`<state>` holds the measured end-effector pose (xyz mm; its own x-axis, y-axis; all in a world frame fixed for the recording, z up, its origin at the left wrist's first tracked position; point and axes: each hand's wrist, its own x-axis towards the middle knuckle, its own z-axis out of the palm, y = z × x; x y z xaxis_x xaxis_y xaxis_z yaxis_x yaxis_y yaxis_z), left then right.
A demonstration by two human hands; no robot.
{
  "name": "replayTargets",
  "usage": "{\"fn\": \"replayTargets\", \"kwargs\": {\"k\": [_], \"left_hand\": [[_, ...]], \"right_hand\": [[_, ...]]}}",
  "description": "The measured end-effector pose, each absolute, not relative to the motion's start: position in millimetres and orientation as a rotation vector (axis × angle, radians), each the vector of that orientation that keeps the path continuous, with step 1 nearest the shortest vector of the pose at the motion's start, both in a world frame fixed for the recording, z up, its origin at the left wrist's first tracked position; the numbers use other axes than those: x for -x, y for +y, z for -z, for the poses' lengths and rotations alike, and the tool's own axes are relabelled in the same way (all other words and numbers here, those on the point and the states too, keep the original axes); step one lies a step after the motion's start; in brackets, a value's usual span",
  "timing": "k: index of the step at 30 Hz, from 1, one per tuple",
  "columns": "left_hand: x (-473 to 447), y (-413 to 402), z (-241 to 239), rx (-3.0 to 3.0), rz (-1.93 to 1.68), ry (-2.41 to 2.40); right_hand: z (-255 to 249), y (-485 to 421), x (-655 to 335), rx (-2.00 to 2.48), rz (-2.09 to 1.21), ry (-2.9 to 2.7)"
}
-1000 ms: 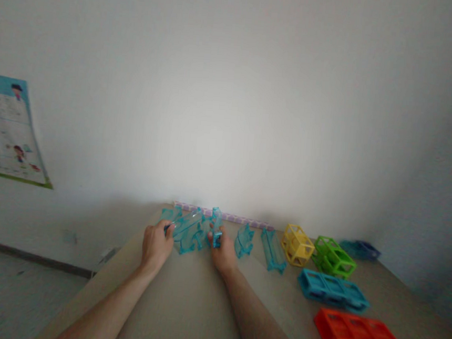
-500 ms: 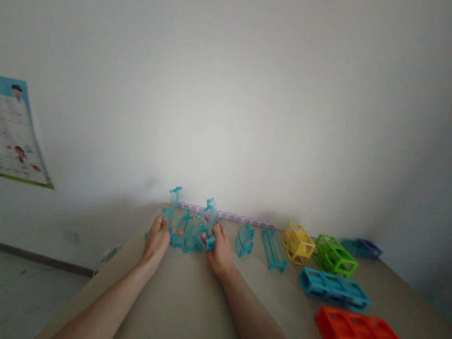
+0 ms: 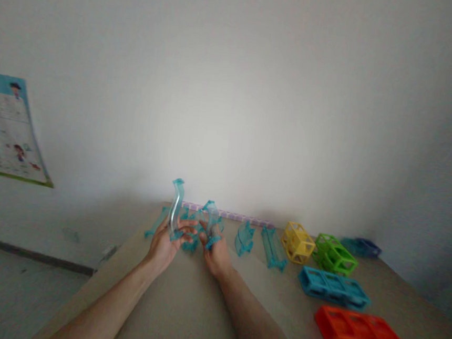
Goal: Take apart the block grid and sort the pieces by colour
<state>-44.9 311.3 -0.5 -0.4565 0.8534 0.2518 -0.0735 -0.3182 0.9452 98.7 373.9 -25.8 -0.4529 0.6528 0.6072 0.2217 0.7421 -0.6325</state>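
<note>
My left hand grips a see-through teal S-shaped track piece by its lower end, so that the piece stands upright above the palm; some fingers reach out to the right. Close beside it, my right hand is closed on a second teal curved track piece, also held roughly upright. The two held pieces are apart. Behind and between my hands lie more teal pieces, partly hidden; one straight-looking teal piece shows left of my left hand.
Right of my hands, a curved teal piece and a straight teal track lie on the table. Yellow, green, blue and red open-frame blocks stand further right. A purple patterned strip runs along the wall.
My left hand has turned and shifted slightly right, and its track piece now shows its curved side. The right hand has tilted its piece a little and stays nearly in place.
</note>
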Motion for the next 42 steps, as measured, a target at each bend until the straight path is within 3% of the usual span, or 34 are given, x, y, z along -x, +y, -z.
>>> {"fn": "replayTargets", "kwargs": {"k": [3, 6, 17, 30, 36, 42], "left_hand": [[37, 313, 0, -0.762, -1.755, 0.696], [36, 316, 4, -0.543, -1.707, 0.493], [28, 317, 12, -0.421, -1.704, 0.601], [2, 298, 16, -0.891, -1.406, 0.772], [3, 299, 14, -0.956, -1.436, 0.877], [9, 305, 23, -1.081, -1.469, 0.992]], "right_hand": [[27, 372, -98, 0.61, -0.577, -2.016], [27, 370, -101, 0.612, -0.558, -1.997], [29, 351, -113, 0.719, -0.387, -1.912], [13, 339, -154, 0.888, -0.032, -2.083], [17, 339, -151, 0.711, -0.205, -2.165], [19, 331, -152, 0.523, -0.93, -1.854]]}}
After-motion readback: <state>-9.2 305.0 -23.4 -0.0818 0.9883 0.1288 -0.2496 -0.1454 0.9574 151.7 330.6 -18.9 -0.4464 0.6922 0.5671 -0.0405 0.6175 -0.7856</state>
